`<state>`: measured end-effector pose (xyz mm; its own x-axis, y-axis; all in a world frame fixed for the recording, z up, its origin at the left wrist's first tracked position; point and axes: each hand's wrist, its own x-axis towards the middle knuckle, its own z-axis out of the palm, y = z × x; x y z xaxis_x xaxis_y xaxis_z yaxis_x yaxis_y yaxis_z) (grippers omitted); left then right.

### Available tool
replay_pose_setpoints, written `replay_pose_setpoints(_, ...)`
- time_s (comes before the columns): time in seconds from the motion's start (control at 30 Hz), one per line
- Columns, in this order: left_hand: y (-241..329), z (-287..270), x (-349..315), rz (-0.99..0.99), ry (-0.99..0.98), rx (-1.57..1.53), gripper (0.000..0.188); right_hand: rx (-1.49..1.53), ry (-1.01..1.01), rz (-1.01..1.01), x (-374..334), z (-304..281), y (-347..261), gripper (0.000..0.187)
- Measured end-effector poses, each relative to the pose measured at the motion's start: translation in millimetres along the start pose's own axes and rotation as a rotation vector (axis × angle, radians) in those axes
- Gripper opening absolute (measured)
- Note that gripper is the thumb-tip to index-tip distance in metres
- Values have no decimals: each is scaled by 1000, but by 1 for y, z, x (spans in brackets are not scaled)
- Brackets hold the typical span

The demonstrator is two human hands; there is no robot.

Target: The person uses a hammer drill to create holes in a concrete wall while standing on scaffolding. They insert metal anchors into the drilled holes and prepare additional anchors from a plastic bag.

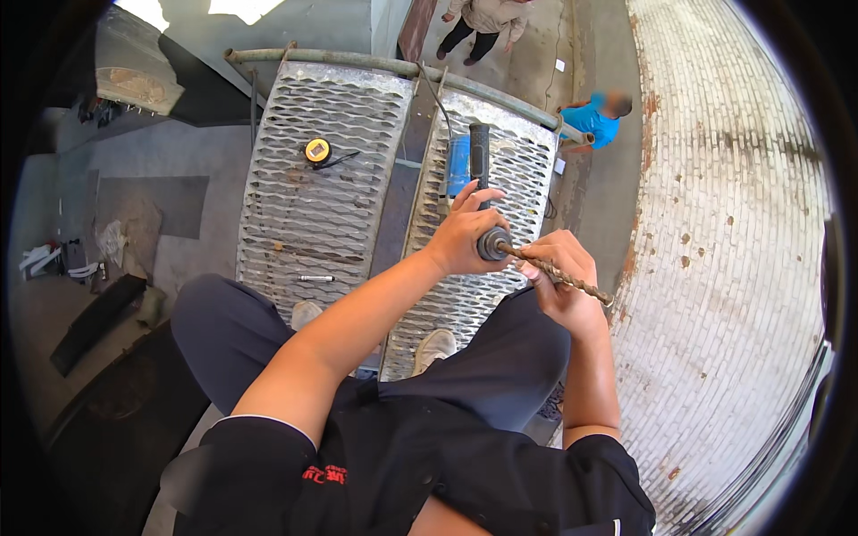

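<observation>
A blue and black power drill [458, 163] stands on the right-hand metal platform, with its black side handle [480, 152] pointing away from me. My left hand [465, 234] is closed around the front of the drill, by the dark chuck [492, 243]. Out of the chuck a long spiral drill bit [585, 288] sticks toward the lower right. My right hand [567, 279] pinches the bit near the chuck, thumb and fingers against its shaft. The bit's tip reaches past that hand. Part of the drill body is hidden behind my left hand.
On the left perforated platform [313, 214] lie a yellow and black tape measure [317, 151] and a pen-like marker [316, 278]. A pipe rail [357, 62] crosses the far end. A white brick wall [715, 268] rises at the right. Two people are on the ground below.
</observation>
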<state>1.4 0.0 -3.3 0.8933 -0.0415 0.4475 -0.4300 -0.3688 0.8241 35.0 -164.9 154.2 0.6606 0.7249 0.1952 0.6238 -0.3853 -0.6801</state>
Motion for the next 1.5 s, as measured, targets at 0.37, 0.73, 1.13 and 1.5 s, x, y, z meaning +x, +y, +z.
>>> replay_pose_setpoints(0.37,3,1,3,-8,-4,-5,38,2,-166,-128,17,-20,13,18)
replay_pose_setpoints(0.73,1,1,4,6,3,-34,39,21,36,-13,1,2,8,17)
replay_pose_setpoints(1.13,0,-4,1,-7,4,-24,39,-7,-112,-4,17,-11,-3,18)
replay_pose_setpoints(1.5,1,-8,0,-6,-14,-36,43,23,-61,46,11,1,-2,19)
